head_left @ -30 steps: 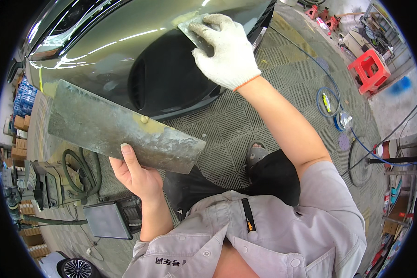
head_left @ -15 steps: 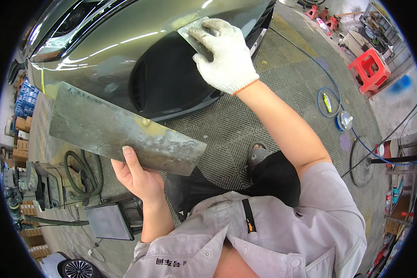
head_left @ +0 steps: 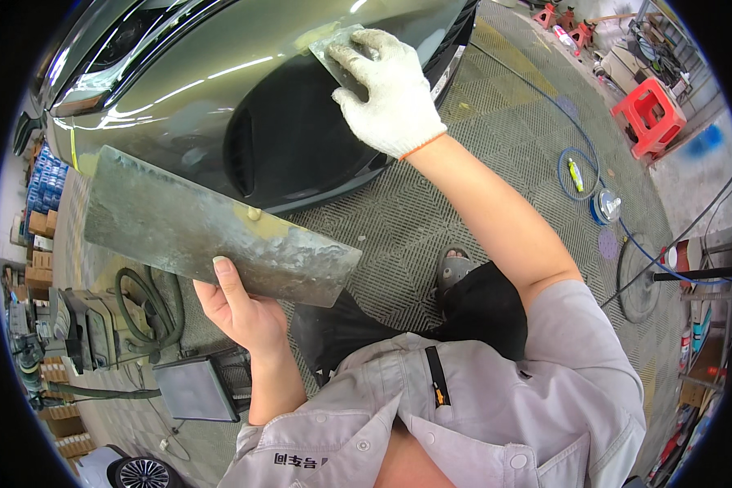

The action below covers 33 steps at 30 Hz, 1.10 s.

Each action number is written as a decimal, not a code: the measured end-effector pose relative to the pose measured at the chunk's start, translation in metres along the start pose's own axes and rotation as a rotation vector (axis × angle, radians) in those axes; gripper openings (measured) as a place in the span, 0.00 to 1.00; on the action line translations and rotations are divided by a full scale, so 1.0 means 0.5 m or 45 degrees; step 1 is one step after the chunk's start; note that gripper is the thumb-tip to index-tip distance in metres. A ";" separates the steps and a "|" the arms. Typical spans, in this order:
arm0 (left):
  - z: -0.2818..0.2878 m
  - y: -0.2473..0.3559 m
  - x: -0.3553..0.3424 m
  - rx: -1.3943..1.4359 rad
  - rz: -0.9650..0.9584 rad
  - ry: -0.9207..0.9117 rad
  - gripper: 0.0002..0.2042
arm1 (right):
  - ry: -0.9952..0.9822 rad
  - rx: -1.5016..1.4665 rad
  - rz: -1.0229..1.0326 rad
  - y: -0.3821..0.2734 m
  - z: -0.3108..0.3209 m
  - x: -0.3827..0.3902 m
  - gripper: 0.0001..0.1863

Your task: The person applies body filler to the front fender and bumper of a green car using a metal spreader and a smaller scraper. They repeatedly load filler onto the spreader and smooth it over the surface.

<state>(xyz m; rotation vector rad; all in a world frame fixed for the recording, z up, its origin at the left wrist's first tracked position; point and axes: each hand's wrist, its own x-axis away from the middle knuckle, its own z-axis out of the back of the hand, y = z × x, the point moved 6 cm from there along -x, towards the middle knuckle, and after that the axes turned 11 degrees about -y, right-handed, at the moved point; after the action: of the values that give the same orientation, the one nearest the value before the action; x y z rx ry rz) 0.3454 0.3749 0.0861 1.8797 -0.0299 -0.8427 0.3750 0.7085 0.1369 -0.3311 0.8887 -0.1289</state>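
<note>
Holding up a long, flat grey plate point(head_left: 150, 207) left of centre is the bare left hand point(head_left: 244, 313), which is closing on its lower edge, thumb lying on top and fingers curling underneath. The plate's looking pretty beat up: rectangular, tilting down toward the right, with whitish scuffs and a yellowish smear plus a small blob point(head_left: 254, 215) sitting near its upper edge.

The right hand point(head_left: 386, 93), wearing a white knit glove with an orange cuff, is pinching a thin greyish scraper point(head_left: 325, 54) at upper centre, thumb and fingers partly curling around it. That blade's looking smudged and is sitting right by a pale yellow patch point(head_left: 307, 37) on the shiny olive-grey car bumper point(head_left: 179, 93); I can't tell if its edge is touching.

Container-wise, a round blue-and-clear tub point(head_left: 604, 208) is standing on the floor point(head_left: 512, 163) at right, and cardboard boxes point(head_left: 41, 272) are stacking up at far left. Can't make out what either's holding.
</note>
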 end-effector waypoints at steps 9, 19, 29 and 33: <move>-0.001 -0.001 -0.001 0.004 0.000 0.011 0.15 | -0.008 -0.004 0.000 0.016 0.000 -0.003 0.30; 0.000 0.003 -0.002 -0.002 -0.005 0.029 0.15 | -0.006 -0.135 -0.056 0.005 0.008 0.000 0.31; 0.004 0.003 0.000 -0.008 0.006 0.008 0.15 | 0.020 -0.133 -0.377 0.014 0.040 -0.004 0.32; 0.002 0.001 0.001 0.000 -0.001 0.005 0.15 | -0.011 -0.191 -0.404 -0.054 0.016 0.001 0.28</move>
<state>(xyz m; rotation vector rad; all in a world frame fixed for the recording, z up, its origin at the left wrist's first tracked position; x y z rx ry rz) 0.3452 0.3737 0.0858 1.8813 -0.0271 -0.8396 0.3821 0.6849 0.1504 -0.6118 0.8346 -0.3545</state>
